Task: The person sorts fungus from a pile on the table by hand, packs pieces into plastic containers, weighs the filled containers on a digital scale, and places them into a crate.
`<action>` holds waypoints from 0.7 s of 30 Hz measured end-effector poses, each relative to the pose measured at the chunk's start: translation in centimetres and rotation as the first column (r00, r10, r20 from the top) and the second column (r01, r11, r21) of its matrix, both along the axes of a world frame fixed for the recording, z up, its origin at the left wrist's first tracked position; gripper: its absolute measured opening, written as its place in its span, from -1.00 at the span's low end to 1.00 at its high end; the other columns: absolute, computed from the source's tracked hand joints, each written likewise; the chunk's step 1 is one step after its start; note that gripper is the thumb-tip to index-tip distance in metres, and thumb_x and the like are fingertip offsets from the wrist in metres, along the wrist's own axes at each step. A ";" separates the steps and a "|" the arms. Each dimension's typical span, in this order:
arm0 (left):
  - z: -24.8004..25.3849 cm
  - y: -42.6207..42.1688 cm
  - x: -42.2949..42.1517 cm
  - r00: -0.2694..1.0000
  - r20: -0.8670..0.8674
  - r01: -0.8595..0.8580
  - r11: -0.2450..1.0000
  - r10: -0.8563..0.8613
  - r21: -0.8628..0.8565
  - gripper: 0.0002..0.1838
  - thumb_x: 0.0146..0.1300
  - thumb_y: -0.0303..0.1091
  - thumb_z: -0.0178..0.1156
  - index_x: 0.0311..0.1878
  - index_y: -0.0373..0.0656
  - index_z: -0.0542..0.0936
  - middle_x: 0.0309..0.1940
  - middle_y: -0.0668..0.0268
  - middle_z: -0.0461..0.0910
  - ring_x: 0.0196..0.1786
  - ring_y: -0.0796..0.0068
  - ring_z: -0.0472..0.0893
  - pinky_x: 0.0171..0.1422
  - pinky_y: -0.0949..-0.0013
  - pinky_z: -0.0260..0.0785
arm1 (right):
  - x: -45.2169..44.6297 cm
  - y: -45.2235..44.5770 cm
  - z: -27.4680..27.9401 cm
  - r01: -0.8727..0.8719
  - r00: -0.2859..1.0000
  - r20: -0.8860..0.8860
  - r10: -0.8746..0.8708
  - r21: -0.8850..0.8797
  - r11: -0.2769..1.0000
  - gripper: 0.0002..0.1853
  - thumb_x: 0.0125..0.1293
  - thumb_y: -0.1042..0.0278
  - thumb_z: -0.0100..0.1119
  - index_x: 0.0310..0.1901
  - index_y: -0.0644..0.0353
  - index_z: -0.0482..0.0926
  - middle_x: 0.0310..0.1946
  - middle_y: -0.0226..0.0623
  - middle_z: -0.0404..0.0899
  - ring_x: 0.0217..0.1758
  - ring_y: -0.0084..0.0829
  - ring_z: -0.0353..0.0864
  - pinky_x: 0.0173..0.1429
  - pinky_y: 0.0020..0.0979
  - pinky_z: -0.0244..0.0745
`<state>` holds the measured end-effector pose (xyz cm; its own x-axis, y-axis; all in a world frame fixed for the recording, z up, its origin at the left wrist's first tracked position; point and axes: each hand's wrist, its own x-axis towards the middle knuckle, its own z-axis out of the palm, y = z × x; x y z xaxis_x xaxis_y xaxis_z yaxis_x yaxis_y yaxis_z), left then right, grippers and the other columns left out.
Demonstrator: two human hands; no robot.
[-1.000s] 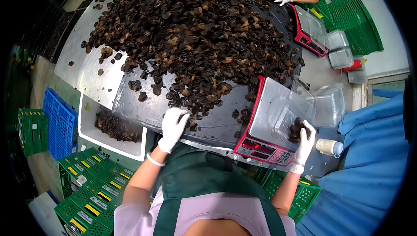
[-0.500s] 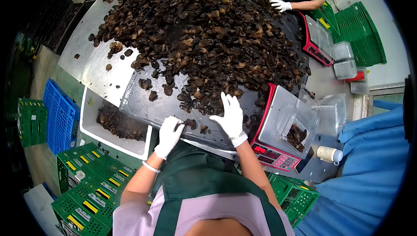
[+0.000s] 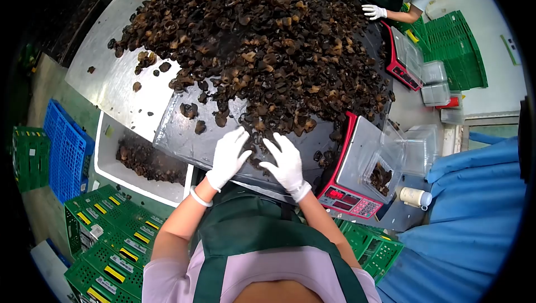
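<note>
A large heap of wood ear mushrooms (image 3: 251, 41), dark brown and wet-looking, spreads over the table. My left hand (image 3: 228, 157), in a white glove, lies at the near edge of the heap, fingers stretched out and thumb apart. Facing it is my white-gloved right hand (image 3: 287, 164), also open. A few loose mushroom pieces lie between the two hands; whether the fingertips touch them I cannot tell. To the right, a red-framed scale (image 3: 360, 163) bears a clear plastic box (image 3: 385, 176) with some mushrooms inside.
At the left stands a white bin (image 3: 148, 191) partly filled with mushrooms, beside a blue crate (image 3: 68, 149) and several green crates (image 3: 114, 230). Another gloved person (image 3: 374, 11) works across the table near a second scale (image 3: 406, 54). A bottle (image 3: 415, 197) stands at the right.
My left hand has moved up and right, its fingers now stretched out. My right hand has moved down and slightly left, so both hands are closer together. The view has shifted slightly.
</note>
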<state>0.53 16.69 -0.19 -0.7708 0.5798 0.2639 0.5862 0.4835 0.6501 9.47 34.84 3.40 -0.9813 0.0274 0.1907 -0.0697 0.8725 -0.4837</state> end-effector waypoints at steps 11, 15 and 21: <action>1.4 -3.1 1.3 0.989 0.056 0.136 0.991 -0.137 0.019 -0.48 0.05 -0.29 0.33 0.14 -0.12 0.53 -0.09 0.18 0.54 -0.04 0.15 0.49 0.09 0.19 0.35 | 3.2 3.8 1.5 0.057 0.998 0.010 -0.057 -0.012 0.998 -0.73 0.02 0.26 0.37 -0.21 0.10 0.65 -0.09 -0.25 0.57 0.11 -0.16 0.48 0.21 -0.21 0.35; 0.9 0.7 -1.8 0.997 -0.080 0.008 0.999 -0.003 0.050 -0.53 0.08 -0.33 0.30 0.12 -0.15 0.53 0.04 0.11 0.51 0.10 0.08 0.47 0.19 0.16 0.32 | -3.5 5.0 2.3 0.189 0.976 -0.083 -0.199 -0.122 0.974 -0.55 0.02 0.29 0.36 0.02 0.08 0.58 0.08 -0.13 0.50 0.18 -0.09 0.43 0.27 -0.21 0.34; 0.0 2.1 -3.2 0.989 -0.147 0.023 0.999 -0.028 -0.037 -0.54 0.07 -0.37 0.29 0.10 -0.14 0.54 0.18 0.06 0.45 0.19 0.02 0.45 0.25 0.14 0.32 | -6.2 5.1 -0.2 -0.007 1.000 -0.009 0.009 0.142 0.990 -0.40 0.11 0.33 0.28 0.25 -0.12 0.43 0.27 -0.12 0.34 0.30 -0.05 0.33 0.26 -0.18 0.33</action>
